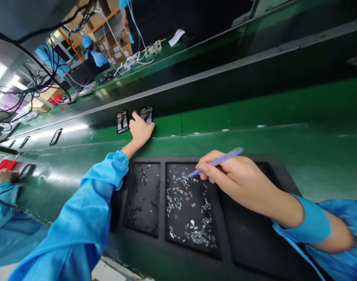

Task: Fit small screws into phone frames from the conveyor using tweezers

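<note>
My right hand (239,177) grips slim purple tweezers (222,159) between thumb and fingers. Their tip points down at small silver metal pieces (198,236) scattered in the middle compartment of a black tray (163,195). Out on the green bench, my left hand (141,129) reaches to a phone housing (147,113), its fingers apart at either side of the lower end. Part of that housing is hidden by the hand. Just to its left lies another phone housing (122,121), dark-edged with a grey inside.
Small dark pieces lie in the tray's left compartment (143,195). Further left along the bench are several dark frames (55,136). A co-worker's hand (4,176) is at the left edge beside a red object (6,165). Cables (34,84) hang at upper left.
</note>
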`<action>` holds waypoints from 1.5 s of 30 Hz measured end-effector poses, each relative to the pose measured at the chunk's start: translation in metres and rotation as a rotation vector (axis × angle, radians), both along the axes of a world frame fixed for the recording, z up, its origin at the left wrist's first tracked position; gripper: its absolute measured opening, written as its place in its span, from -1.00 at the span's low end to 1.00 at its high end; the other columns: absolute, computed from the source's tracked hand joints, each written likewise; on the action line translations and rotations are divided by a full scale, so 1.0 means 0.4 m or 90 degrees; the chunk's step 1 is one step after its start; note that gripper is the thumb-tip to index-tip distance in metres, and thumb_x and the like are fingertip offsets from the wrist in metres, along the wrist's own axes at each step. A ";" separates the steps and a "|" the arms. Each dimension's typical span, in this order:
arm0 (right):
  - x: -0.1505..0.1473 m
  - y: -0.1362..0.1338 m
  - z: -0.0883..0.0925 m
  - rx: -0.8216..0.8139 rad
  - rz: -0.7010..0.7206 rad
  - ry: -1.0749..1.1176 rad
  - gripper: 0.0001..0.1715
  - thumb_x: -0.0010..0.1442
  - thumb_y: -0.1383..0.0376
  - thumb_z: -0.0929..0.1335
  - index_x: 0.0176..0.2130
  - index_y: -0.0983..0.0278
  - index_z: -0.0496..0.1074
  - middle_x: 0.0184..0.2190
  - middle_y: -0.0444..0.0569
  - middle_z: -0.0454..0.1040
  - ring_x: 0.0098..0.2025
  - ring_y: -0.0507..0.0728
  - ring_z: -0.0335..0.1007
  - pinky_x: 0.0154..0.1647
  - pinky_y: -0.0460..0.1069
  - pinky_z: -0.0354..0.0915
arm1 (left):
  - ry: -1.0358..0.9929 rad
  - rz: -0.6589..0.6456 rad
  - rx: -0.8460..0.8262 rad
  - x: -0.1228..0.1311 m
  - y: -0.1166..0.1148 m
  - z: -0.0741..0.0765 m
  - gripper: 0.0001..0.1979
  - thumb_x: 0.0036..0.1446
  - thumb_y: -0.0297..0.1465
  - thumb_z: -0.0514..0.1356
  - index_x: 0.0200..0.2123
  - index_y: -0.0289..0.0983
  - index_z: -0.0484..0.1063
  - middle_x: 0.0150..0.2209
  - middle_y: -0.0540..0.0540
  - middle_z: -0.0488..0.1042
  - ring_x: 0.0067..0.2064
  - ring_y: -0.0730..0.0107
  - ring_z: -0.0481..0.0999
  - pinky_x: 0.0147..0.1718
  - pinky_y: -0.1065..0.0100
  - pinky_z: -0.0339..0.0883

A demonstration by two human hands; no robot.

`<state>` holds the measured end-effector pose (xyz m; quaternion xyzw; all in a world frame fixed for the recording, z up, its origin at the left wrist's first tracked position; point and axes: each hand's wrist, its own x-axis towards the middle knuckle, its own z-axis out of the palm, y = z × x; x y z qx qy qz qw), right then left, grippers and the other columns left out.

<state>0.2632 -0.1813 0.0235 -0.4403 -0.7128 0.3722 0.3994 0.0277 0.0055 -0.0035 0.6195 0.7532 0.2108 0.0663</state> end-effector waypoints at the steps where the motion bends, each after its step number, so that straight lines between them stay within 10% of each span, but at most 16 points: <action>1: 0.000 -0.010 0.002 0.047 0.023 0.010 -0.59 0.38 0.06 0.27 -0.41 0.19 0.45 -0.41 -0.02 0.57 -0.41 0.15 0.48 -0.30 0.08 0.40 | -0.014 0.013 0.011 0.004 -0.002 0.017 -0.03 0.04 -0.41 0.37 0.36 -0.49 -0.15 0.17 -0.60 0.23 0.23 -0.26 0.33 0.18 -0.04 0.17; 5: -0.005 -0.051 0.006 0.092 0.105 0.067 -0.81 0.36 0.20 0.34 -0.28 0.15 0.53 -0.37 -0.05 0.60 -0.37 0.13 0.52 -0.32 0.03 0.42 | -0.066 -0.010 0.047 -0.018 -0.108 0.114 -0.03 -0.08 -0.48 0.37 0.33 -0.46 -0.08 0.17 -0.49 0.23 0.14 -0.07 0.41 0.13 0.10 0.28; 8: -0.012 -0.066 0.010 -0.024 0.100 0.126 -0.68 0.38 0.11 0.32 -0.35 0.16 0.51 -0.42 -0.03 0.56 -0.36 0.14 0.53 -0.38 0.01 0.44 | -0.087 -0.061 0.058 -0.047 -0.344 0.147 0.02 -0.14 -0.40 0.39 0.35 -0.31 -0.04 0.06 -0.25 0.35 0.01 0.09 0.49 0.04 0.13 0.41; 13: -0.011 -0.058 0.008 -0.182 0.116 0.165 -0.54 0.40 -0.02 0.26 -0.35 0.19 0.51 -0.48 -0.02 0.50 -0.40 0.15 0.49 -0.31 0.06 0.47 | -0.025 -0.082 0.125 -0.080 -0.799 0.062 0.14 -0.14 -0.32 0.35 0.45 -0.15 -0.19 -0.05 -0.20 0.44 -0.06 -0.01 0.56 -0.12 -0.04 0.53; 17: -0.006 -0.054 -0.002 -0.227 0.101 0.181 -0.63 0.37 -0.04 0.30 -0.16 0.18 0.48 -0.54 -0.07 0.48 -0.45 0.14 0.48 -0.32 0.07 0.49 | 0.019 -0.071 0.102 -0.076 -0.958 -0.010 0.19 -0.14 -0.26 0.40 0.47 0.01 -0.21 -0.18 -0.16 0.53 -0.16 -0.12 0.58 -0.17 -0.20 0.50; 23: -0.010 -0.056 -0.008 -0.277 0.067 0.164 -0.60 0.29 -0.04 0.39 -0.06 0.16 0.35 -0.47 -0.05 0.57 -0.45 0.13 0.52 -0.38 0.03 0.52 | 0.144 -0.136 0.111 -0.060 -0.945 0.020 -0.09 -0.02 -0.01 0.36 0.35 -0.20 0.21 -0.03 -0.30 0.41 0.18 -0.31 0.36 0.16 -0.35 0.17; 31: -0.081 0.058 0.042 -0.326 0.225 -0.006 -0.59 0.26 -0.06 0.41 -0.22 0.24 0.50 -0.39 -0.01 0.60 -0.35 0.13 0.55 -0.28 0.02 0.47 | 0.286 -0.628 0.122 -0.102 -0.766 0.112 -0.50 0.34 -0.11 0.07 0.12 -0.36 0.46 0.09 -0.33 0.49 0.16 -0.08 0.46 0.10 0.03 0.39; 45: -0.154 0.144 0.007 -0.519 0.279 -0.006 -0.60 0.23 -0.02 0.43 -0.19 0.26 0.41 -0.46 -0.04 0.60 -0.45 0.08 0.50 -0.43 -0.02 0.41 | 0.165 -0.583 0.154 -0.092 -0.734 0.044 -0.79 0.26 -0.46 0.24 -0.06 -0.15 0.56 -0.02 -0.02 0.55 0.12 0.24 0.46 0.13 0.22 0.43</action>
